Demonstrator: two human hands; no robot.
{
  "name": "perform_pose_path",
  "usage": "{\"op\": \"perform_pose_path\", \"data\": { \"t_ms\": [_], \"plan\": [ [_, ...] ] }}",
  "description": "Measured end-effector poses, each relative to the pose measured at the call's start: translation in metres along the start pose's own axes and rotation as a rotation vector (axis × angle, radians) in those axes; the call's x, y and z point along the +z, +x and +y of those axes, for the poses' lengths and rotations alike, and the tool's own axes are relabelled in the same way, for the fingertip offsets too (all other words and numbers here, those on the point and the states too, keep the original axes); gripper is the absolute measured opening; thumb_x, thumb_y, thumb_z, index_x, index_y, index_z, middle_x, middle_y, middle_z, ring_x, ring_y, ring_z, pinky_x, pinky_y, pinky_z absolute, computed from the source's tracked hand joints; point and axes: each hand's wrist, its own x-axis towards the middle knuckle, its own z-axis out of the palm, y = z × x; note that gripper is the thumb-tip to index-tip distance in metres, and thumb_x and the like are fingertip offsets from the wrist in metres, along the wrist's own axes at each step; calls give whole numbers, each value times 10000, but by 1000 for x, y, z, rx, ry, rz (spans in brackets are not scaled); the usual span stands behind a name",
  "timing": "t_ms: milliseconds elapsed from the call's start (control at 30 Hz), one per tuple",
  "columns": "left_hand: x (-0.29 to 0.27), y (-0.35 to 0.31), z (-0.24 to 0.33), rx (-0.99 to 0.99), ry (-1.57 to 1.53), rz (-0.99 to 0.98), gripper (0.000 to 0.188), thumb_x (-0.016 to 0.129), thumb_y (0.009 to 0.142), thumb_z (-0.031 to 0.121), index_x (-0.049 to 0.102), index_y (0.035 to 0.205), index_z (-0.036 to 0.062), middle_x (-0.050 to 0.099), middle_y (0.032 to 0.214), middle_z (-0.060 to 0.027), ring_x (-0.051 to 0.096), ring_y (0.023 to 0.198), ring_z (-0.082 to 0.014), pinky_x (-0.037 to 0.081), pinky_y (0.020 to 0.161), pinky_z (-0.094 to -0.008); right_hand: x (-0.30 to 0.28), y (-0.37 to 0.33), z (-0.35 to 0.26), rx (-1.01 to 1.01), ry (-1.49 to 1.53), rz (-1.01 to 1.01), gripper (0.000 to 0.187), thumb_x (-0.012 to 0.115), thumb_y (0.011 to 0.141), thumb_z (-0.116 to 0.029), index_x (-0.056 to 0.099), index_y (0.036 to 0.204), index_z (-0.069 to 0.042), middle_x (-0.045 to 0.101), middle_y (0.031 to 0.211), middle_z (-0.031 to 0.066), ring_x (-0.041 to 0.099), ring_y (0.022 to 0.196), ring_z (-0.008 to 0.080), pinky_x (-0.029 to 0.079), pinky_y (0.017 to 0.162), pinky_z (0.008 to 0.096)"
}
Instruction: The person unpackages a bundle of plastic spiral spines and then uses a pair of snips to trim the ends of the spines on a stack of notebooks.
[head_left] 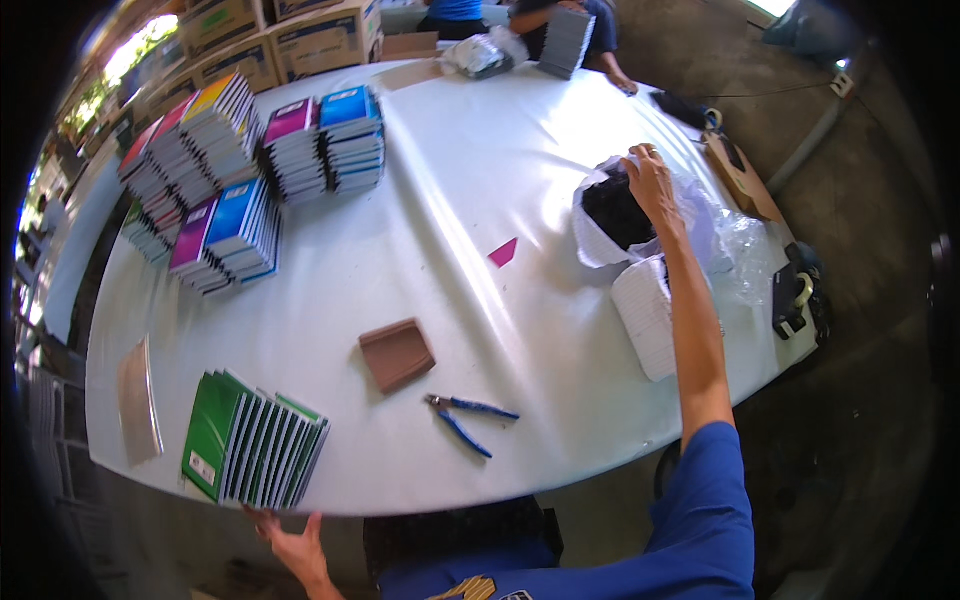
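A slanted stack of green notebooks (262,440) rests at the table's near left edge. Just below it is my left hand (292,548), thumb and fingers apart, nothing visible in it. The fingertips come close to the stack's lower edge; whether they touch it is unclear. My right arm stretches out to a white plastic bag (592,240) with black contents (620,212). At the bag's far rim my right hand (652,180) has its fingers bent and closed; what they grip is hidden. Blue-handled cutting pliers (465,412) lie with jaws pointing left, near a brown folded piece (398,355).
Stacked spiral notebooks (235,215) in several colours fill the far left. A pink scrap (503,252) lies mid-table. Beside the bag are a white padded bundle (645,315), clear plastic (742,255) and a tape dispenser (792,300). Cardboard boxes (320,45) and other people are beyond.
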Motion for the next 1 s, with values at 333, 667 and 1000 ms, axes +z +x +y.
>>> {"op": "perform_pose_path", "data": {
  "t_ms": [333,667,1000],
  "plan": [
    [24,29,30,11,290,48,1039,871,637,299,316,1441,-53,329,1481,-296,291,1391,-434,215,1142,-562,-68,-223,-299,-125,122,-673,511,746,774,-399,583,1140,-81,617,1019,108,588,972,263,462,788,380],
    [4,50,-5,-95,127,29,908,816,711,191,331,1459,16,444,1439,-200,373,1361,-376,214,1151,-516,-91,-244,-387,-377,49,-851,554,699,797,-112,497,1305,-19,478,1189,215,491,1120,369,452,905,463],
    [-82,84,43,382,66,349,595,702,855,195,485,1404,111,410,1487,-149,267,1400,-459,250,1123,-545,-73,-257,-345,-555,178,-640,490,605,868,-178,487,1322,-40,501,1162,264,491,1133,398,372,996,548]
  ]
}}
